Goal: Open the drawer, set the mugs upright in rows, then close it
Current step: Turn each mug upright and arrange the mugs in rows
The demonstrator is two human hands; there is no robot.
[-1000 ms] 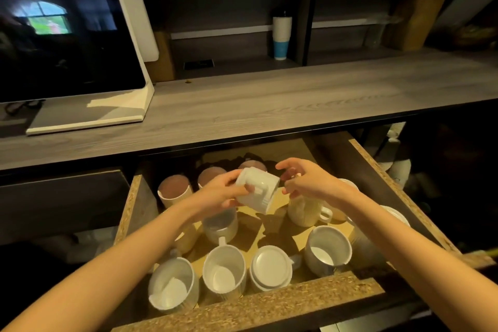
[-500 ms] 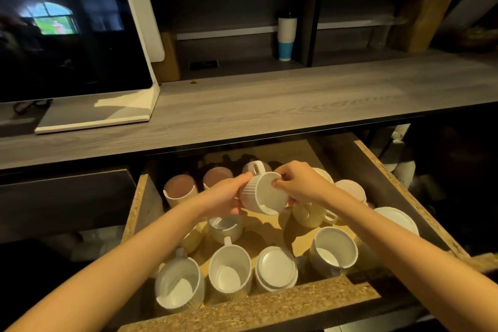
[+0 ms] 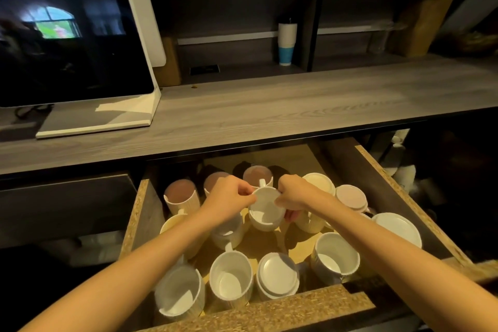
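Note:
The drawer [image 3: 283, 310] is pulled open below the counter and holds several white ribbed mugs. My left hand [image 3: 229, 201] and my right hand [image 3: 296, 194] both grip one white mug [image 3: 265, 213] by its rim, mouth up, low over the drawer's middle. In the front row, three mugs stand upright, among them one [image 3: 231, 277] and another [image 3: 335, 257], and one mug [image 3: 277, 275] stands upside down between them. More upside-down mugs [image 3: 350, 197] stand at the right. Upright mugs [image 3: 179, 195] fill the back row.
A grey wooden counter [image 3: 269, 113] runs above the drawer. A dark screen on a white stand [image 3: 67, 35] sits at the left. A white and blue tumbler [image 3: 287, 40] stands on a shelf behind. Paper cups lie in the dark space at the right.
The mug in my hands has turned from tilted on its side to mouth up, and it has come down toward the drawer's middle. My right hand now grips its rim.

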